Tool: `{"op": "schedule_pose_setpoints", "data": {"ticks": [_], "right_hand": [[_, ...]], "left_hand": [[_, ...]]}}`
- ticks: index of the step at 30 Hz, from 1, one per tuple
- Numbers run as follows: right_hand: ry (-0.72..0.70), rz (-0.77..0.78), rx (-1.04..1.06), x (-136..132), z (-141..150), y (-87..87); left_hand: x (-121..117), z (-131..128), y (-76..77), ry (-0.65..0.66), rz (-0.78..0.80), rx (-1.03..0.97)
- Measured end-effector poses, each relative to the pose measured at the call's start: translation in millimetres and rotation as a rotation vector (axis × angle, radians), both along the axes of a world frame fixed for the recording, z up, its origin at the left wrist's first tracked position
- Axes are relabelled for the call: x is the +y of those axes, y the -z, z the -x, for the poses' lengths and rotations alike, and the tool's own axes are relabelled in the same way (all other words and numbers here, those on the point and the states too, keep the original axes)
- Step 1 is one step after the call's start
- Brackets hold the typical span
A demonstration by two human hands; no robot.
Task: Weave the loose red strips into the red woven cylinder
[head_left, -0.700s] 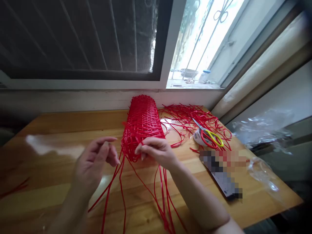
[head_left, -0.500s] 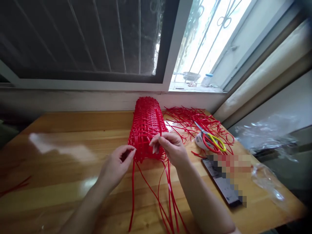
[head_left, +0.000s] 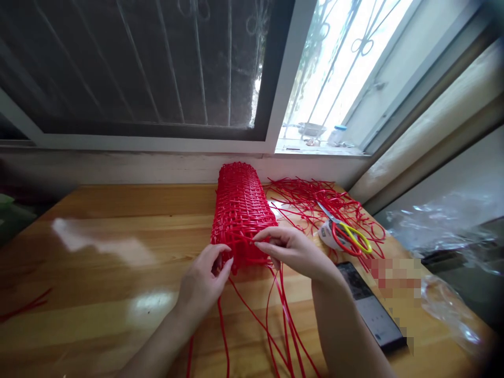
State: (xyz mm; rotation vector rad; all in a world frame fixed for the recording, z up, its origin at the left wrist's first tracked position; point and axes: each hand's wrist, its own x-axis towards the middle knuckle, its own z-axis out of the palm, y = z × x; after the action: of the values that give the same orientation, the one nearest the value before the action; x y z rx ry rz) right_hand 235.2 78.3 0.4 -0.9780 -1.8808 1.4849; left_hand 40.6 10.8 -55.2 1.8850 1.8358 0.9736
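A long woven tube of red plastic strips (head_left: 240, 205), like a basket on its side, lies on the wooden table with its near end towards me. My left hand (head_left: 207, 275) pinches the left edge of that near end between thumb and forefinger. My right hand (head_left: 295, 252) is closed in a pinch on the tip of a red strip (head_left: 247, 239), which crosses the tube's near end. Several loose red strips (head_left: 285, 315) hang from the near end and trail over the table towards me.
Cut red strips (head_left: 311, 191) pile up at the back right. Scissors (head_left: 346, 233) with red and yellow handles rest over a white roll (head_left: 327, 234). A phone (head_left: 372, 307) lies right of my right forearm, near clear plastic film (head_left: 444, 310). The window wall stands behind the table.
My right hand has brought its strip down from upright to lying across the tube's near end. My left hand has shifted right, onto the edge. The camera view has moved slightly.
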Motion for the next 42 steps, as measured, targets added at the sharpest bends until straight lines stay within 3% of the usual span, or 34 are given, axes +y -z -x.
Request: {"op": "schedule_pose_setpoints", "data": {"ticks": [3,10,15,20,23,27,32,37,40,42], "right_hand": [[-0.038,-0.031,-0.112,0.4,-1.8,0.6],[-0.155,-0.050,-0.136,-7.2,9.1,4.0],[-0.120,-0.022,0.095,-7.8,15.9,2.0],[-0.184,0.061,0.216,-11.3,20.9,1.5],[-0.147,0.047,0.222,-11.8,22.8,2.9],[-0.059,-0.007,0.285,-9.7,23.1,3.3],[0.038,-0.078,0.487,-8.4,19.4,2.0],[0.029,-0.088,0.583,-7.4,18.0,1.9],[0.028,-0.085,0.603,-5.8,18.5,3.1],[0.044,-0.087,0.600,-5.1,18.6,3.9]], "left_hand": [[0.7,1.0,3.0,-0.044,-0.064,0.109],[-4.6,1.1,2.4,-0.151,-0.102,0.328],[-4.5,-0.8,-0.8,-0.182,0.069,0.400],[-1.4,-6.2,-8.3,-0.106,0.323,0.351],[-3.6,-8.1,-14.4,-0.049,0.346,0.222],[-8.5,-7.5,-17.5,-0.061,0.260,0.167],[-9.4,-3.9,-14.6,-0.153,0.174,0.242],[-11.4,-0.3,-15.8,-0.206,0.091,0.333],[-14.1,-2.8,-18.6,-0.191,0.141,0.401],[-15.4,-6.5,-21.1,-0.149,0.270,0.460]]}}
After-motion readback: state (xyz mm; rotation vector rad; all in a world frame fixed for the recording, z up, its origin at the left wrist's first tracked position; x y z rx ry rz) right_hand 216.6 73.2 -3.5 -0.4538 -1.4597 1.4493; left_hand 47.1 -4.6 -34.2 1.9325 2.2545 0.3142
